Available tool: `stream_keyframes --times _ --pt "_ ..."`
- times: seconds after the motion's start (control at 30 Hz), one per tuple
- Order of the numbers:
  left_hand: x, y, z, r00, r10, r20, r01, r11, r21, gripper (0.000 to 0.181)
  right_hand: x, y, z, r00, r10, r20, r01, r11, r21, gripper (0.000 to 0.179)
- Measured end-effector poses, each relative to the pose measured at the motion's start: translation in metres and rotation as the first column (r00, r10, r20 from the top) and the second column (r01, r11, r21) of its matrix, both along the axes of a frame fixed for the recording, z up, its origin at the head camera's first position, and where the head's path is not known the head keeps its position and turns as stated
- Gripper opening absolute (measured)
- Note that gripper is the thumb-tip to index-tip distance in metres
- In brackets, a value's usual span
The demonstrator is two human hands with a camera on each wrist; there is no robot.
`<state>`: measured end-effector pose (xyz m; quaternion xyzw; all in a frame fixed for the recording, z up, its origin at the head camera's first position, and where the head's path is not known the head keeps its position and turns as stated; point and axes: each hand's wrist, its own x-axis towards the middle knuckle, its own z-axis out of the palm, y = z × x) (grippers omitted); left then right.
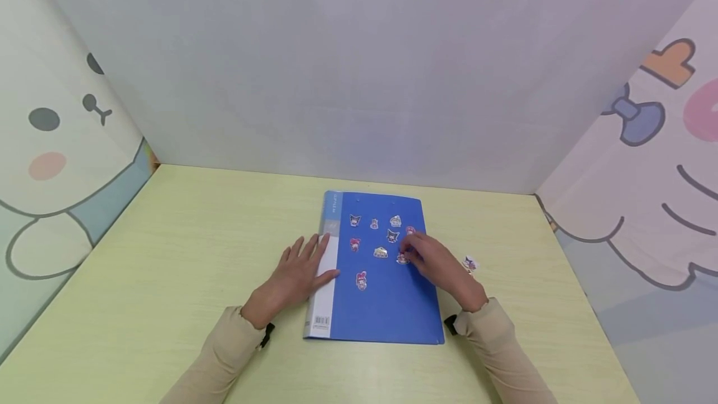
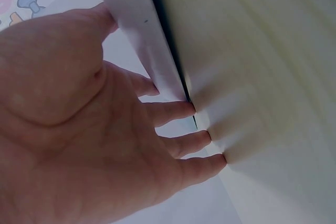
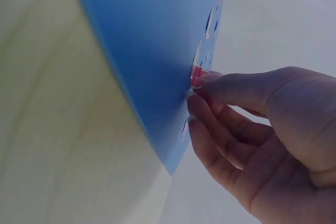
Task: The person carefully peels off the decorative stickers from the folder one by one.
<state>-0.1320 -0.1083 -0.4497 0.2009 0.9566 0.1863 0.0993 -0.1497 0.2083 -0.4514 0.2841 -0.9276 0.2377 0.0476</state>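
Note:
A blue file folder (image 1: 387,320) lies closed on the table, its spine strip white and grey on the left. Several small cartoon stickers, among them a pink one (image 1: 361,280) and a black-and-white one (image 1: 355,221), are spread over its cover. My left hand (image 1: 294,274) rests flat across the spine edge, fingers spread and some fingertips touching the table. Over the right part of the cover, my right hand (image 1: 440,265) pinches a small pink-red sticker (image 3: 197,76) between thumb and fingers, close against the cover. The fingers hide part of that sticker.
More stickers (image 1: 470,264) lie on the pale wooden table (image 1: 224,235), just right of the folder beside my right wrist. A plain light cloth (image 1: 336,80) hangs behind the table, with cartoon-printed cloths at both sides.

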Motion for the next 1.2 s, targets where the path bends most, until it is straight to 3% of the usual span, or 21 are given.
stream_keyframes --times 0.23,0.73,1.2 --pt "0.0 0.0 0.001 1.0 -0.003 0.003 0.003 1.0 -0.002 0.079 0.0 0.0 0.004 1.0 -0.028 0.005 0.028 1.0 -0.007 0.01" --pt "-0.001 -0.001 0.0 1.0 -0.009 0.003 0.009 1.0 -0.012 0.08 -0.005 0.009 0.007 0.999 0.04 -0.029 -0.042 0.997 -0.059 0.014" --pt "-0.002 -0.001 0.0 1.0 -0.01 0.004 0.01 1.0 -0.014 0.08 -0.007 0.021 0.017 0.995 -0.04 0.094 0.049 0.994 -0.099 0.01"
